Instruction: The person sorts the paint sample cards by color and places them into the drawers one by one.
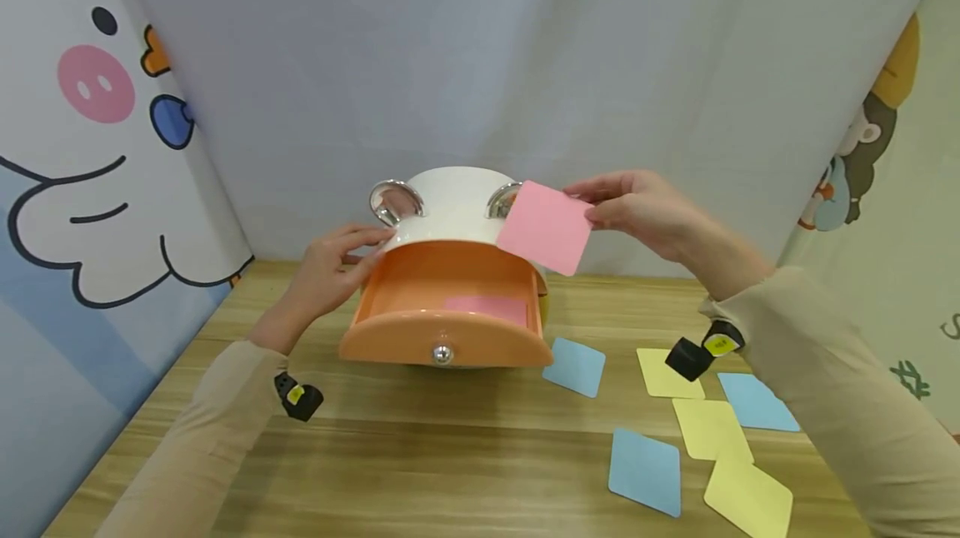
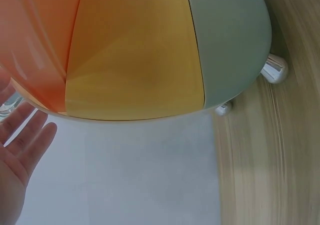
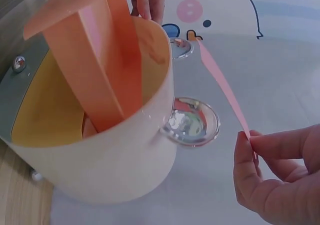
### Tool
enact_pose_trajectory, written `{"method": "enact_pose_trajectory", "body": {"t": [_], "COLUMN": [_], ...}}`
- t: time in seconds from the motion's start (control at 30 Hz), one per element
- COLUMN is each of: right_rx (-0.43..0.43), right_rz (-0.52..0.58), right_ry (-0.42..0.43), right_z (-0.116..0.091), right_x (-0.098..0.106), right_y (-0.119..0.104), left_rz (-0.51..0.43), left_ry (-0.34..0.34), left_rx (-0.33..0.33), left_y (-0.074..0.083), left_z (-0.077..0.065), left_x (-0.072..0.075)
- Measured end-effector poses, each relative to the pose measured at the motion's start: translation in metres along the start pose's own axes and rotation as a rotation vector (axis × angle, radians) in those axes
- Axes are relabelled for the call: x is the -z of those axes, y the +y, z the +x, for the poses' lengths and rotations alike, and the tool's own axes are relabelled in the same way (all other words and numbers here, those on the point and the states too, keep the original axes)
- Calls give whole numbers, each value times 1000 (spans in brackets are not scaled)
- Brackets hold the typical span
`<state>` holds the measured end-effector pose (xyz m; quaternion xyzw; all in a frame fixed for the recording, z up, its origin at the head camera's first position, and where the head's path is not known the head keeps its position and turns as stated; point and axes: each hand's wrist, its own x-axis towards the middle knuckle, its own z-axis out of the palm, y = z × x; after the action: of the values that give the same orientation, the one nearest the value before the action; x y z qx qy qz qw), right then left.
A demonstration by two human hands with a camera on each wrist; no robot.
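Note:
My right hand [image 1: 647, 211] pinches a pink square card [image 1: 546, 228] by its edge, beside the upper right of a small white cabinet [image 1: 454, 203]. Seen from the right wrist, the card [image 3: 222, 85] is nearly edge-on between thumb and fingers [image 3: 243, 157]. The cabinet's orange top drawer [image 1: 397, 346] is pulled out, and a pink card [image 1: 501, 307] lies inside. On the cabinet's left upper edge rests my left hand [image 1: 330, 271], its fingers [image 2: 37, 145] fairly straight. Below the orange drawer, a yellow drawer [image 2: 135, 55] and a grey-green one [image 2: 230, 45] are closed.
Blue cards [image 1: 645, 471] and yellow cards [image 1: 712, 430] lie scattered on the wooden table [image 1: 360, 471], right of the cabinet. Two shiny ear-shaped pieces [image 1: 396, 201] stick out from the cabinet top. A pale curtain [image 1: 450, 47] hangs behind, with cartoon-printed panels [image 1: 90, 188] at the sides.

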<state>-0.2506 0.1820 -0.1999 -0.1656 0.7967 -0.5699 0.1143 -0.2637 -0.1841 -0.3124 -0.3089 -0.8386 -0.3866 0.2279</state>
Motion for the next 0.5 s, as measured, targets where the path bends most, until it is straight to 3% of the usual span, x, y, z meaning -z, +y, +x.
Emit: {"method": "enact_pose_trajectory", "body": {"t": [0.5], "right_rx": [22], "right_rz": [-27], "right_ry": [40], "right_z": [26], "right_x": [-69], "right_y": [-14], "left_rz": [26], "left_ry": [5], "left_rx": [-6], "left_y": [0], "left_z": [1], "left_x": [-1]}}
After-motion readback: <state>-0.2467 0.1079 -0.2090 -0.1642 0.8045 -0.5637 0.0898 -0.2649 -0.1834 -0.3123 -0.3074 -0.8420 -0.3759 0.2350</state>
